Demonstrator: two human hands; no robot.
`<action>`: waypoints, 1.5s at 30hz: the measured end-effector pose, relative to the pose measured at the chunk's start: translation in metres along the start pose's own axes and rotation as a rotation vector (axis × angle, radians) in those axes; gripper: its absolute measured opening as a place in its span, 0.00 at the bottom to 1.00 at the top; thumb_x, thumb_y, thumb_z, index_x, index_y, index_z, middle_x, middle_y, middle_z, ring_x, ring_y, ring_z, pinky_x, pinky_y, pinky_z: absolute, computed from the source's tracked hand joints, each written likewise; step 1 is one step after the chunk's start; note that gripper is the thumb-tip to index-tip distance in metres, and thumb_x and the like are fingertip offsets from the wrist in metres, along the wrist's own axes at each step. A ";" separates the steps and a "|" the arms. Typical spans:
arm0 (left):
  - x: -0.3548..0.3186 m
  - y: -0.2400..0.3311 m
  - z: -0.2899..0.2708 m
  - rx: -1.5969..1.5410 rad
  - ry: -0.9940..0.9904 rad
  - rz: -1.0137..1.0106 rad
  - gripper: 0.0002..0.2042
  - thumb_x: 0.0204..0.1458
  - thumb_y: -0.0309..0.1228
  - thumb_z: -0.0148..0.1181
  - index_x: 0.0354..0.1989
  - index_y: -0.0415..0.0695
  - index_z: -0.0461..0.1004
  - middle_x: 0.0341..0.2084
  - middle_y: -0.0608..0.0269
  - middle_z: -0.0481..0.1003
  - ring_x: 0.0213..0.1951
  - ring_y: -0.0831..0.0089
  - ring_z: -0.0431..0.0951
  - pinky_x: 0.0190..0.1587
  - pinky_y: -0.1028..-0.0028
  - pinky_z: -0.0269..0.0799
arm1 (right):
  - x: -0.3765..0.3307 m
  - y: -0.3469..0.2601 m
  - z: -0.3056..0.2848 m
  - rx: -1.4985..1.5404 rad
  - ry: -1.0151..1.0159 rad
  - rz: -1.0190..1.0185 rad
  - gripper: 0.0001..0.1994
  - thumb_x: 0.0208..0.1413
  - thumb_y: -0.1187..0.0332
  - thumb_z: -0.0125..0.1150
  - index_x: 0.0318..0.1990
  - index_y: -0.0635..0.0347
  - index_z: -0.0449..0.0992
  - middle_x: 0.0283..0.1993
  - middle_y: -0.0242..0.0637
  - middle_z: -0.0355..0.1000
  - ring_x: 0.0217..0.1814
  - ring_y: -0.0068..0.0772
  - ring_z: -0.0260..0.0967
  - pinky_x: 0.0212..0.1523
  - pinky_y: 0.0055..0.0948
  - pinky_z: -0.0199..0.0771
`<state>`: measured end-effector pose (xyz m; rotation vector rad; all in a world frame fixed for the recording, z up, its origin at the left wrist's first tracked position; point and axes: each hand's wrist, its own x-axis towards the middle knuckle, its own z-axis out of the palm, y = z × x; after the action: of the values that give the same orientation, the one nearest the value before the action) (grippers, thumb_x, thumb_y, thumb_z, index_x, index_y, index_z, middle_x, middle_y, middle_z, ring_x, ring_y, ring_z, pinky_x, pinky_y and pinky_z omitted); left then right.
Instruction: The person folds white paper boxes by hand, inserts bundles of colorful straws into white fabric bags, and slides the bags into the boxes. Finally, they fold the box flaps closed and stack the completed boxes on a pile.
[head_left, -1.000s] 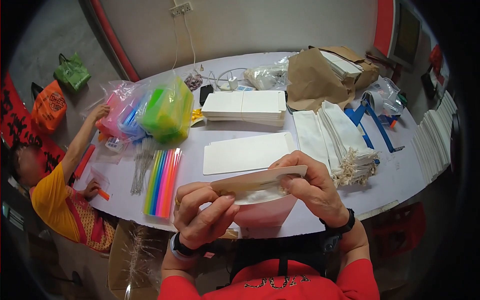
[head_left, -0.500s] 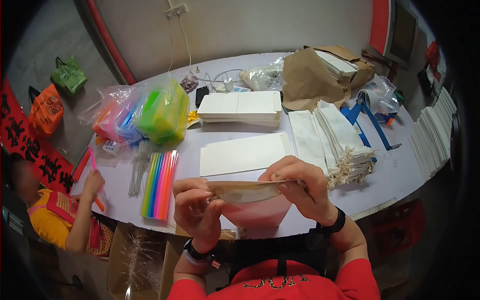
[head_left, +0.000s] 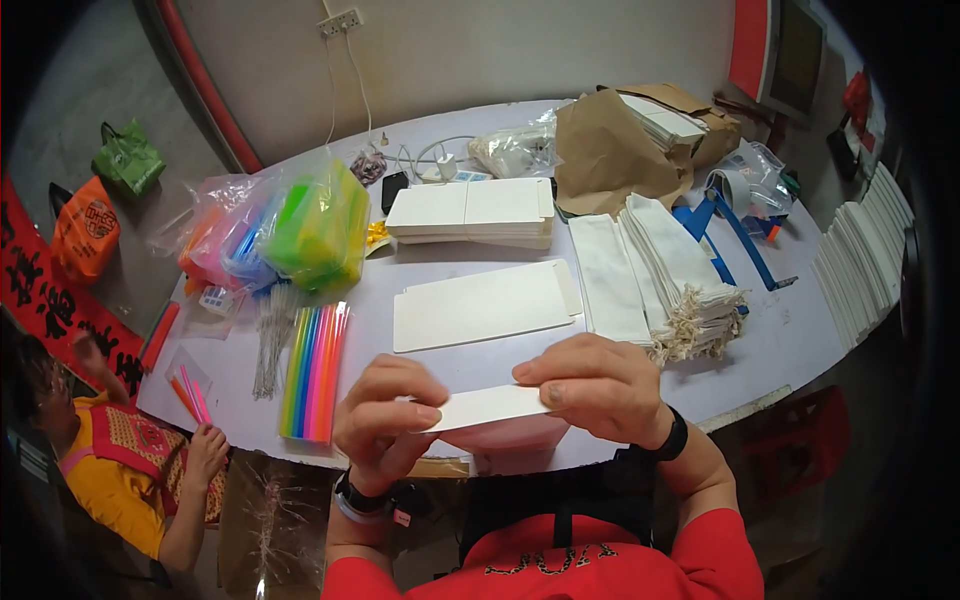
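Above the table's near edge I hold a small white cardboard box (head_left: pixel 494 408), its narrow end facing up with the flap lying across the opening. My left hand (head_left: pixel 385 412) grips the left end of the box, thumb and fingers on the flap's corner. On the opposite end, my right hand (head_left: pixel 603 388) presses its thumb and fingertips against the flap's edge. Just beyond my hands lies a flattened white carton (head_left: pixel 482 308). Left of my hands is a pack of rainbow-coloured straws (head_left: pixel 316 372), beside a bundle of thin wire brushes (head_left: pixel 272 342).
A stack of flat cartons (head_left: pixel 470 212) stands farther back. White drawstring pouches (head_left: pixel 655 270) lie at right, near a blue tape dispenser (head_left: pixel 738 238) and brown wrapping paper (head_left: pixel 612 150). Bagged coloured straws (head_left: pixel 315 225) sit at left. A co-worker (head_left: pixel 130 470) holds pink straws at the left edge.
The box's open top is now covered by its white flap, and both my hands have shifted onto it. The co-worker's hand has moved lower, and the other hand is raised.
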<state>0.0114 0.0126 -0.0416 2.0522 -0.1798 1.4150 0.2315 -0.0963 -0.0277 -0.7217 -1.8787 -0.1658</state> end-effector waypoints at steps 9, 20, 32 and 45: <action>0.003 0.000 0.026 -0.193 0.006 -0.235 0.12 0.48 0.18 0.61 0.41 0.41 0.72 0.44 0.37 0.75 0.45 0.51 0.79 0.46 0.65 0.75 | -0.012 -0.004 -0.001 0.787 0.169 0.651 0.09 0.52 0.81 0.55 0.41 0.62 0.70 0.49 0.50 0.72 0.53 0.37 0.70 0.52 0.32 0.70; 0.004 0.009 0.037 -0.147 0.103 -0.262 0.10 0.53 0.17 0.56 0.42 0.41 0.72 0.40 0.39 0.76 0.44 0.54 0.79 0.44 0.66 0.76 | 0.005 -0.008 -0.006 0.946 0.175 0.751 0.09 0.49 0.82 0.43 0.34 0.59 0.69 0.45 0.44 0.72 0.51 0.29 0.67 0.54 0.29 0.64; 0.006 0.006 0.031 -0.198 0.083 -0.255 0.10 0.50 0.16 0.58 0.41 0.40 0.74 0.41 0.40 0.76 0.45 0.57 0.78 0.45 0.69 0.75 | 0.012 -0.008 0.002 0.073 0.044 0.322 0.09 0.47 0.84 0.55 0.34 0.61 0.69 0.43 0.44 0.74 0.39 0.33 0.72 0.35 0.26 0.72; 0.016 0.020 0.013 -0.236 -0.057 -0.356 0.10 0.49 0.15 0.59 0.38 0.39 0.78 0.44 0.43 0.76 0.46 0.59 0.78 0.44 0.70 0.76 | -0.003 0.005 -0.003 -0.059 -0.009 -0.012 0.10 0.44 0.78 0.66 0.32 0.58 0.70 0.46 0.45 0.76 0.41 0.40 0.73 0.40 0.31 0.76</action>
<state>0.0191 -0.0066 -0.0221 1.8235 -0.0026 1.0649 0.2368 -0.0946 -0.0298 -0.7520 -1.8940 -0.2266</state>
